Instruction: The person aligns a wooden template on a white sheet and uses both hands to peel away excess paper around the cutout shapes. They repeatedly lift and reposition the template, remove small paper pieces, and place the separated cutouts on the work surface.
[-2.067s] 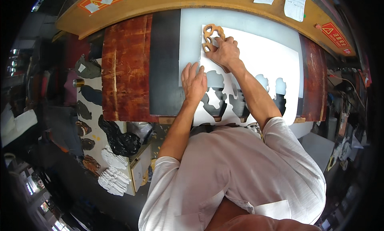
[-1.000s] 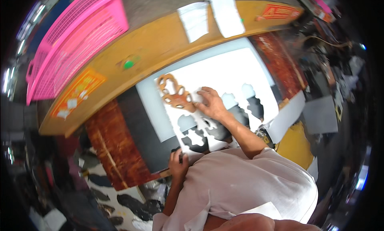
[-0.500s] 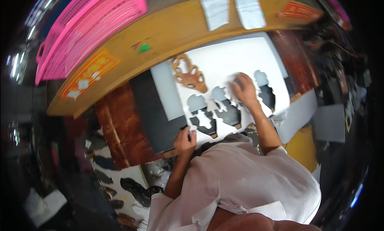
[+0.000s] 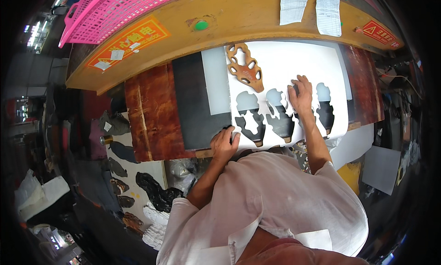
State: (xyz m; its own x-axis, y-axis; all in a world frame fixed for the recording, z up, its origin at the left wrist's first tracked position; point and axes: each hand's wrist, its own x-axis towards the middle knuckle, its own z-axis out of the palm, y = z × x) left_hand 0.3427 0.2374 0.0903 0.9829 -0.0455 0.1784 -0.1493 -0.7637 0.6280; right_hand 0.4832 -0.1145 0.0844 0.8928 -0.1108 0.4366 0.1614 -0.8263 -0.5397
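Note:
A white sheet (image 4: 294, 58) with several shoe-shaped cut-outs along its near side lies in front of me. My left hand (image 4: 224, 145) is closed at its near left corner, thumb and fingers at the edge; a small dark spot shows by the fingertips. Farther right, my right hand (image 4: 301, 95) lies on the sheet between two cut-outs, fingers stretched out and nothing in them. Near the sheet's far left corner rests a brown cutting die (image 4: 248, 73) with oval holes. Through the cut-outs a grey sheet (image 4: 216, 88) and a black board (image 4: 193, 100) show.
A yellow-brown beam (image 4: 183, 44) with a green button (image 4: 201, 25) crosses behind the work surface. Papers (image 4: 328, 12) hang from it. A pink basket (image 4: 124, 12) stands far left. Reddish-brown boards (image 4: 151, 118) flank the black one. Below left lie dark pieces and black plastic (image 4: 156, 191).
The view has turned and shifted, so the table sits higher and farther right. My right hand, blurred before, now rests with its fingers spread. My left hand keeps to the same corner.

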